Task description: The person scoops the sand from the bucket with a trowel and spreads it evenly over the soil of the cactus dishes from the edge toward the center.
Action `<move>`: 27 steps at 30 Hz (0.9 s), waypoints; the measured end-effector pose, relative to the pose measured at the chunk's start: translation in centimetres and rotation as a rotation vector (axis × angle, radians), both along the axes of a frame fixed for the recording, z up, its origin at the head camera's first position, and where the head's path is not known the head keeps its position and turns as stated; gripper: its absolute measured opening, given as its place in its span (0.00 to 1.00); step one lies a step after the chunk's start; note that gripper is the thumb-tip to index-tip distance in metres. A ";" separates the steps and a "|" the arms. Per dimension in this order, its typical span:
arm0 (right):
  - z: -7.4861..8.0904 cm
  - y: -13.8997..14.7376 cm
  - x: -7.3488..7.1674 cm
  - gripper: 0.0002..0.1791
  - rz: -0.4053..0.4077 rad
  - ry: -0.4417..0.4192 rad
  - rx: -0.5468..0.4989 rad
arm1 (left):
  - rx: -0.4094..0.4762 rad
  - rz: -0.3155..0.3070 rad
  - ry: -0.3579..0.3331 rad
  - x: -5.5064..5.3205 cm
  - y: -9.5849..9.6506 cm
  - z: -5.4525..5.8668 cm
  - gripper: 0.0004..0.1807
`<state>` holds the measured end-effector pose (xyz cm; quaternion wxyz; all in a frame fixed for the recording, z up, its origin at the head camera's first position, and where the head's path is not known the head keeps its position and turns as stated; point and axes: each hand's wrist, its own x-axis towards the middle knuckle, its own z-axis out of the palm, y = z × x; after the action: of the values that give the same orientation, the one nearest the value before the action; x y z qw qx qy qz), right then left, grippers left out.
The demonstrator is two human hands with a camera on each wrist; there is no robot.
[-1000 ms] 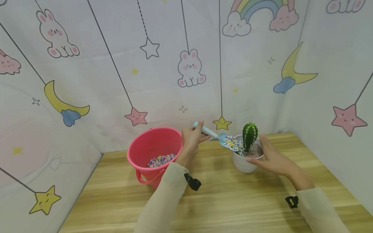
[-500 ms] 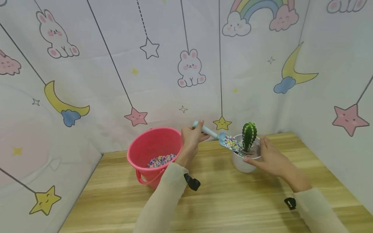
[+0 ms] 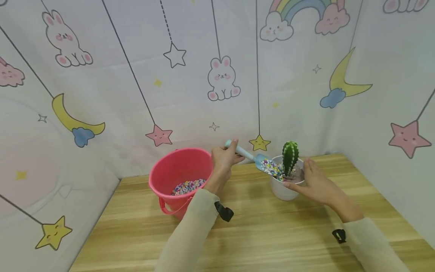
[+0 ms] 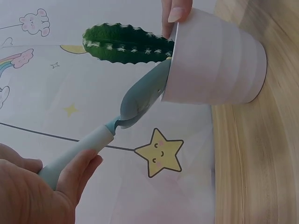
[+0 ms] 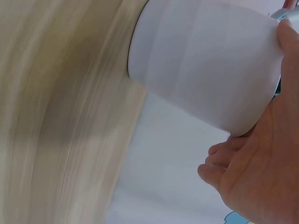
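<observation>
My left hand (image 3: 222,160) grips the handle of a light blue scoop (image 4: 145,93), which tilts down over the rim of a white flower pot (image 3: 284,190). Multicoloured pebbles (image 3: 270,168) lie in the scoop's blade and reach to its tip inside the pot. A green cactus (image 3: 290,156) with pale spines rises from the pot, close beside the tip. My right hand (image 3: 319,185) holds the pot at its right side, thumb at the near rim and fingers round the far side. In the right wrist view, the pot's wall hides most of the cactus.
A pink bucket (image 3: 154,185) with more coloured pebbles in it stands at the left, partly behind my left forearm. The wooden table (image 3: 272,238) meets a printed cloth backdrop (image 3: 190,94) just behind the bucket and pot.
Pebbles have slid down the scoop towards the cactus, and more of them show at the tip in the pot. My right hand has shifted slightly left with the pot rim.
</observation>
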<state>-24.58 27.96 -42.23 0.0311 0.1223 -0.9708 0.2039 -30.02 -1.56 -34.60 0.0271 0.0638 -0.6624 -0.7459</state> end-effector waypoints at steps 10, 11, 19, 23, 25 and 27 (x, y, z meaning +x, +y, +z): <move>0.3 0.6 0.0 0.68 0.060 -0.035 -0.057 | -0.015 -0.002 0.025 0.0 -0.4 0.1 0.25; 0.2 0.7 0.1 0.67 0.063 -0.037 -0.060 | -0.017 -0.003 0.026 0.0 -0.4 0.1 0.25; 0.2 0.4 0.3 0.67 0.044 -0.043 -0.044 | -0.010 -0.010 0.057 0.1 -0.6 0.5 0.24; 0.3 0.4 0.3 0.67 0.042 -0.042 -0.051 | -0.014 -0.012 0.067 0.1 -0.7 0.6 0.24; 0.3 0.3 0.3 0.67 0.042 -0.043 -0.057 | -0.020 -0.011 0.064 0.2 -0.7 0.7 0.24; 0.2 0.2 0.4 0.67 0.037 -0.042 -0.062 | -0.027 -0.010 0.059 0.3 -0.7 0.8 0.24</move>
<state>-24.21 28.20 -42.01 0.0105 0.1349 -0.9621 0.2367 -29.71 -2.24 -33.85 0.0437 0.0378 -0.6718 -0.7385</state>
